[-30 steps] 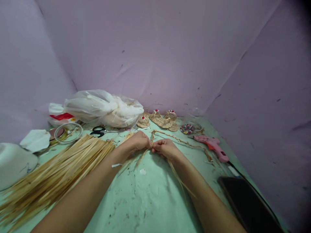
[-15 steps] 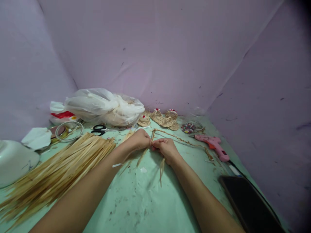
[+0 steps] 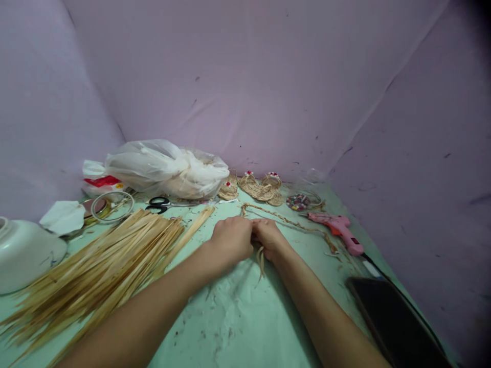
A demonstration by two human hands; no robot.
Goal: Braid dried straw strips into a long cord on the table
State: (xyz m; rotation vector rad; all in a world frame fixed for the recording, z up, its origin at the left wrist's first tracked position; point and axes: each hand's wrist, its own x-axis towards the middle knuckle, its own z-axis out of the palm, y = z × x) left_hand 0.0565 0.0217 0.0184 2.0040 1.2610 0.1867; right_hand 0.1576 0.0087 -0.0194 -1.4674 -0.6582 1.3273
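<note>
My left hand (image 3: 232,238) and my right hand (image 3: 269,237) are pressed together at the middle of the green table (image 3: 238,322), both closed on loose straw strands (image 3: 261,258) at the near end of a braided straw cord (image 3: 291,223). The cord runs from my hands toward the back and then right across the table. Short strand ends hang below my fingers. A large bundle of flat straw strips (image 3: 103,266) lies just left of my left forearm.
A pink glue gun (image 3: 337,227), black scissors (image 3: 159,204), small woven straw sandals (image 3: 255,188), a bead dish (image 3: 296,202), a white plastic bag (image 3: 164,168), tape rolls (image 3: 109,206), a white bowl (image 3: 23,253) and a dark phone (image 3: 395,322) lie around. Lilac cloth walls enclose the table.
My left hand has moved right and down, now against my right hand. The loose strands that trailed along my right forearm are drawn up short under my fingers.
</note>
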